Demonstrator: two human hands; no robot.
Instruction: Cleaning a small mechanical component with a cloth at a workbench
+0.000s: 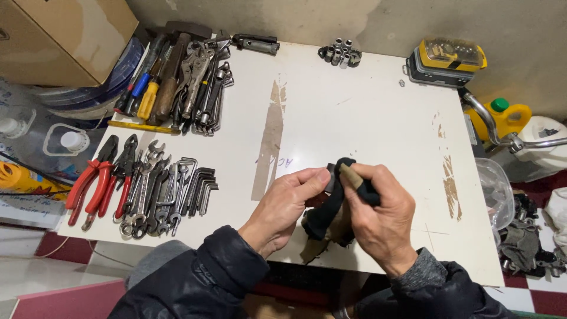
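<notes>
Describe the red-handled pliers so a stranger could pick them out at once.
Start at the white table and go to its near left corner, left of the row of wrenches. The red-handled pliers lie outermost there, the only tools with bright red handles among bare grey steel.

Low in the frame, both hands — left hand [282, 207], right hand [381, 215] — grip a dark rag [331, 215] over the white tabletop [366, 118]; pliers [97, 180] and wrenches [156, 192] lie at left.

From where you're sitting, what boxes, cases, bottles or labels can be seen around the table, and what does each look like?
Cardboard box: far left corner, big, plain brown.
Plastic case: far right table corner, yellow with clear lid, stacked on a dark grey case.
Yellow jug: off the right edge, green cap.
Clear container: right edge, rounded, see-through.
Faint handwriting: on the white tabletop, mid-table.
No screens.
</notes>
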